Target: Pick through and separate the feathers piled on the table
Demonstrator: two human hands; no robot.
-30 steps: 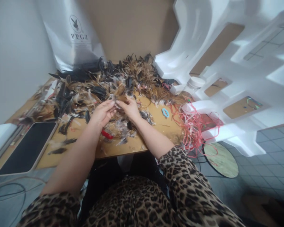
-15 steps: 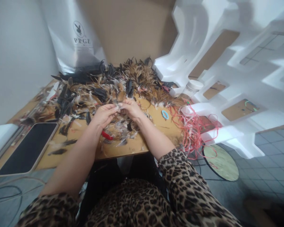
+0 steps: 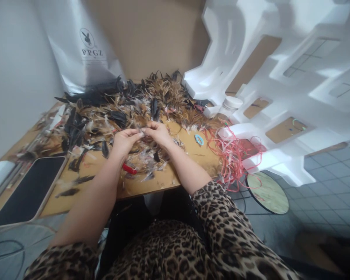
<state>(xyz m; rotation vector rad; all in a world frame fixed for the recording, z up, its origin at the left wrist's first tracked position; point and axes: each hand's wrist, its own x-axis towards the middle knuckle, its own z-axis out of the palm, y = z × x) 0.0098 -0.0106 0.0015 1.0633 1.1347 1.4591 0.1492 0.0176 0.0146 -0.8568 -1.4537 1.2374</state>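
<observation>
My left hand and my right hand meet over the near side of a feather pile. Thumbs and fingers of both are pinched together around the base of a small brown feather, its tip pointing away from me. Fingertips cover most of what is held. Just below my hands lie loose feather scraps and a red tool, perhaps small snips. Dark feathers and a fluffy brown bunch lie farther back on the wooden table.
A phone lies at the left edge. To the right are a light-blue ring, a tangle of red string, a lidded jar and a white foam moulding. A silver bag stands behind.
The whole view has shifted slightly, so things on the table appear a little farther left. Both hands keep pinching at the same spot, with only small finger movement.
</observation>
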